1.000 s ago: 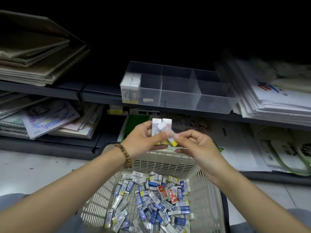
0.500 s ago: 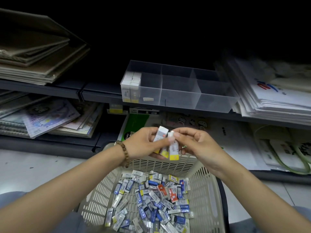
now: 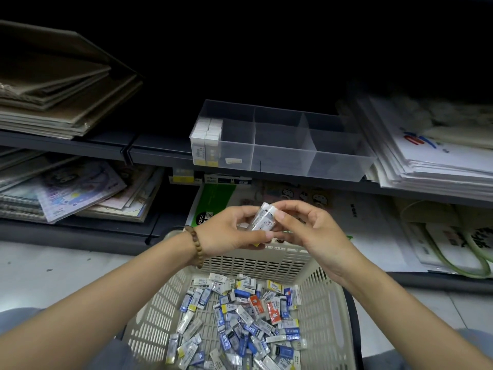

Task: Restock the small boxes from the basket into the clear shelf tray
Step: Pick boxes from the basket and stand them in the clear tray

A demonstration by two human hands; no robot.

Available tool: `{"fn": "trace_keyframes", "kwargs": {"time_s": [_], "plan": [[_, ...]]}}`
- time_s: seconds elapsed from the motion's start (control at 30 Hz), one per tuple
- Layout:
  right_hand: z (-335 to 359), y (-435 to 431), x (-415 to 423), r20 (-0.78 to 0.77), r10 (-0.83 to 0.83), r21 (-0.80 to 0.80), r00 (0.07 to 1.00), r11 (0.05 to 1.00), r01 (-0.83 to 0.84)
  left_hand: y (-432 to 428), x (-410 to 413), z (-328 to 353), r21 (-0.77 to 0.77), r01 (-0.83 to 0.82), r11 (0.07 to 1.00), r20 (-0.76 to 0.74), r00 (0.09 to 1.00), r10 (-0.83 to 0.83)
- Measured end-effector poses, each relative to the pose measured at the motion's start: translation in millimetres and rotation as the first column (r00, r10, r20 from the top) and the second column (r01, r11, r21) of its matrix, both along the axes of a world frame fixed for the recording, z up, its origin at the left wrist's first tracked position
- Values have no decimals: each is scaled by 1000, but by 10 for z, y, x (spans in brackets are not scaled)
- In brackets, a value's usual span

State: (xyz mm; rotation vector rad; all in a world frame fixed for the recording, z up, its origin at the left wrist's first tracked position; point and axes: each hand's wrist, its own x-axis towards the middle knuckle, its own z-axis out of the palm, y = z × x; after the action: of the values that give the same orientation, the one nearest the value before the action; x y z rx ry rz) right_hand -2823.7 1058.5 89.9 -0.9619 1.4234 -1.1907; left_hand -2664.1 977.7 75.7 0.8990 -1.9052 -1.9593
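A cream plastic basket (image 3: 324, 311) sits in front of me, full of several small boxes (image 3: 240, 321) in white, blue, yellow and red. Above its far rim my left hand (image 3: 226, 232) and my right hand (image 3: 312, 231) meet and together grip a few white small boxes (image 3: 262, 218) held side by side. The clear shelf tray (image 3: 336, 164) stands on the dark shelf beyond. Its left compartment holds a row of upright white and yellow boxes (image 3: 206, 141); one small piece lies flat beside them.
Stacks of brown folders (image 3: 61, 94) lie on the shelf left of the tray, white paper bags (image 3: 432, 148) on its right. Notebooks (image 3: 80, 193) and a green packet (image 3: 210, 204) fill the lower shelf. Pale floor shows on both sides.
The boxes in my hands were turned and squared up against each other. Both hands stayed above the basket's far rim.
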Motion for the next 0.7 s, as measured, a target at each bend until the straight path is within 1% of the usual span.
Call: {"fn": "trace_keyframes", "kwargs": {"time_s": [0.07, 0.17, 0.23, 0.33, 0.43, 0.53, 0.57, 0.63, 0.7], "plan": [[0, -5, -10, 56, -25, 12, 998, 1000, 25, -29, 23, 19, -65, -42, 997, 4, 999, 43], [53, -16, -1, 149, 41, 36, 988, 998, -47, -70, 61, 64, -151, -122, 981, 3, 992, 123], [121, -43, 17, 195, 93, 23, 977, 995, -99, -100, 86, 120, -193, -146, 970, -50, 989, 139], [271, -139, 58, 194, 127, -31, 973, 992, -124, -175, 143, 254, -257, -221, 941, -142, 972, 190], [463, -287, 101, 126, 156, -83, 980, 986, -146, -291, 208, 372, -280, -300, 912, -228, 943, 241], [693, -500, 120, 34, 165, -125, 986, 979, -160, -421, 273, 488, -239, -399, 885, -356, 884, 302], [771, -586, 117, 7, 149, -137, 989, 980, -147, -474, 308, 521, -248, -465, 850, -406, 846, 345], [923, -777, 106, -86, 101, -162, 991, 980, -114, -602, 407, 562, -283, -619, 733, -508, 745, 434], [1035, -982, 99, -196, 53, -180, 979, 980, -89, -738, 489, 567, -317, -703, 637, -560, 681, 472]]}}
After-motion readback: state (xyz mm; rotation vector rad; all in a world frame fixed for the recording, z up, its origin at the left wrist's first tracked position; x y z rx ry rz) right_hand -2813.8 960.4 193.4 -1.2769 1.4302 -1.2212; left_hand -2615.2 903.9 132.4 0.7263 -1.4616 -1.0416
